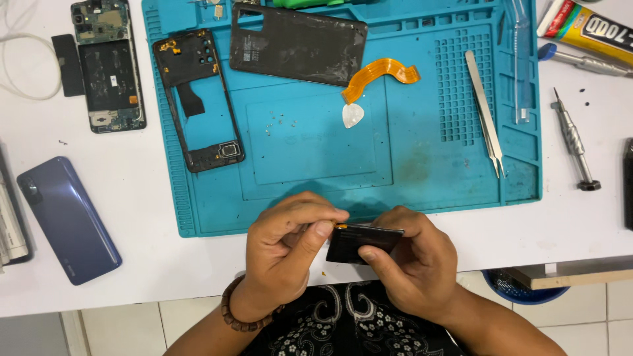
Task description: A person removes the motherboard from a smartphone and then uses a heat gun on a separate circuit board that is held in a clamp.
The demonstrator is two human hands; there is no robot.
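Black flat battery sits in both hands at the near table edge, just below the teal repair mat. Long axis runs roughly left-right, slightly tilted, top face angled toward the camera.

Head view:
- Right hand is closed around the battery's right end and underside, thumb pressed on the front face.
- Left hand is curled, thumb and forefinger pinched together at the battery's upper-left corner, on a small orange tab there. Bead bracelet on that wrist.
- On the mat: black phone mid-frame lying lengthwise away from the person, dark back cover near the far edge, orange flex cable, white pick just below the cable, metal tweezers to the right, loose screws near the centre.
- Off the mat, on the white table: open phone chassis far left, blue phone face-down nearer, screwdriver and glue tube at right.
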